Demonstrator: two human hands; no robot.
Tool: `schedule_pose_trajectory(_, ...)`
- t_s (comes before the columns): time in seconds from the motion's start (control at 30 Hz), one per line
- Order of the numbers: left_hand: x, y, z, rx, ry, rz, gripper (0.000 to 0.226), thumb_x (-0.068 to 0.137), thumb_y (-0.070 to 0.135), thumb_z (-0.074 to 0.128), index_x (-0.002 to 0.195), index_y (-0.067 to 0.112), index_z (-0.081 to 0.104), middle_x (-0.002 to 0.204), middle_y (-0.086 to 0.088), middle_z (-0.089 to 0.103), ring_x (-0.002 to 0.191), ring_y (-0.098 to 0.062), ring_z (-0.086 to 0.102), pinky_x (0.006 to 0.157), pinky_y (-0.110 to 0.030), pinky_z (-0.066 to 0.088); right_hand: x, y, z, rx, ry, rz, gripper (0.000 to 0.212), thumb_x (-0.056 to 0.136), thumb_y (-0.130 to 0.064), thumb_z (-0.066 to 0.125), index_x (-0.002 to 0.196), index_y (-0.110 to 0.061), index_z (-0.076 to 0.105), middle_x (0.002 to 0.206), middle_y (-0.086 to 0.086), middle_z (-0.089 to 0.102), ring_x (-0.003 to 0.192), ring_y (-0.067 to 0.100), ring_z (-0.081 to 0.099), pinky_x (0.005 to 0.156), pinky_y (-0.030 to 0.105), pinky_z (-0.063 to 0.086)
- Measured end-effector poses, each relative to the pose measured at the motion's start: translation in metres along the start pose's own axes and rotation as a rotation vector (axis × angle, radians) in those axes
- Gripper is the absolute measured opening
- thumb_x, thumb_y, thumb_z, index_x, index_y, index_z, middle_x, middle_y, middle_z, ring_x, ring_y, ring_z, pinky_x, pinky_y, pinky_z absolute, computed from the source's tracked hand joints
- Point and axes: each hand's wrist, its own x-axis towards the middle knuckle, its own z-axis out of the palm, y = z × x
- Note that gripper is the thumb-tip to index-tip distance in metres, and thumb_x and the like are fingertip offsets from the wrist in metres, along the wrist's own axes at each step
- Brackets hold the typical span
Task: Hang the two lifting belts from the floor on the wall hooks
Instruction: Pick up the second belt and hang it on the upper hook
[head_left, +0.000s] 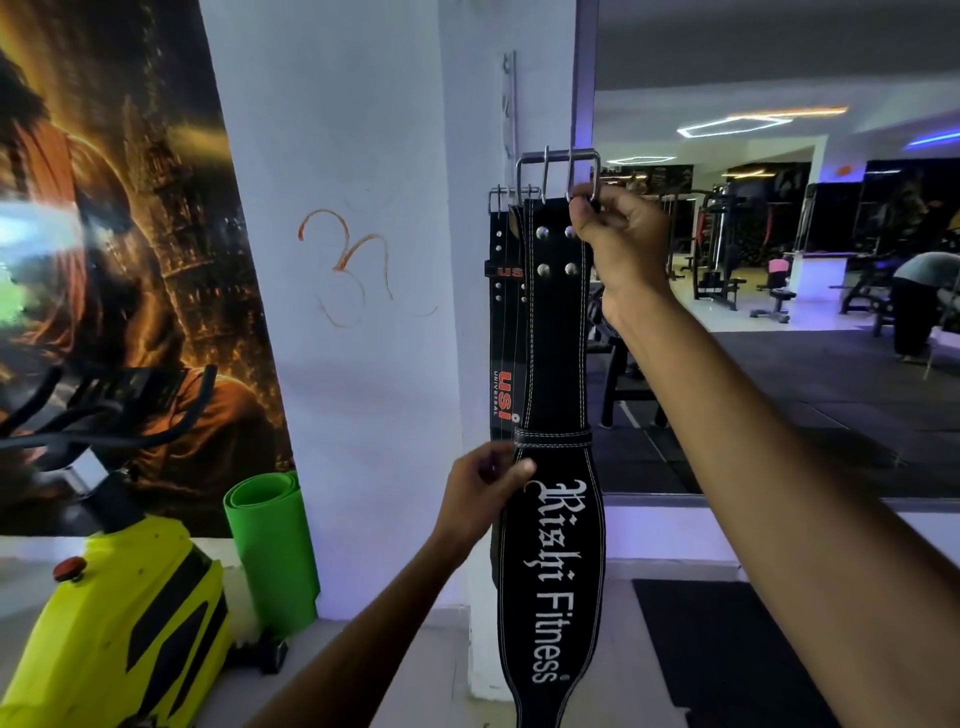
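Hanging straight down in front of the white pillar (363, 156), the black belt (556, 338) with the words "Rishi Fitness" is held by both hands. The right hand (621, 234) is up at the top end, and its fingers (584, 208) pinch the right side of the steel buckle (558, 174). The buckle stands just above these fingers, close to the edge of the pillar; I cannot tell if it is already on a hook. The left hand (480, 493) is lower, at the left edge of the belt, just under the stitched loop (553, 437). Its fingers (522, 467) are curled, and the thumb presses on the front of the belt, so this hand grasps the belt's edge.

Just left of the right fingers and behind the first belt, a second belt (501, 312) hangs flat on the pillar, black with red "USI" letters. Its buckle (511, 193) sits a little lower than the other buckle. Above both buckles a thin metal rail (511, 98) with hooks runs up the pillar.

Far left of the left fingers there is a yellow exercise bike (130, 597), and a rolled green mat (272, 545) leans against the wall. To the right of the right arm a mirror (779, 260) shows gym machines.
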Motion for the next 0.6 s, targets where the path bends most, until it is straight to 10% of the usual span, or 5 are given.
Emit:
schedule_pose_trajectory(0.33,-0.019,-0.042,0.000,0.039,-0.111,-0.103,0.012,0.089,0.006,0.074,0.100,0.003,0.075,0.101,-0.017,0.080,0.088,-0.019,0.075,0.082,-0.034,0.061,0.000,-0.004,-0.006,0.019,-0.005,-0.011,0.023,0.086,0.004,0.067,0.109,0.006,0.067,0.076,-0.002,0.067,0.055,-0.008,0.062,0.064,0.009,0.052)
schedule_pose_trajectory(0.6,0.015,0.030,-0.003,0.041,0.038,0.062,0.040,0.091,0.059,0.052,0.100,0.025,0.070,0.096,0.006,0.075,0.092,-0.016,0.070,0.088,-0.042,0.057,-0.006,0.009,-0.013,0.022,-0.020,0.009,0.022,0.085,0.004,0.068,0.107,0.006,0.067,0.073,0.000,0.067,0.058,-0.004,0.061,0.067,0.011,0.054)
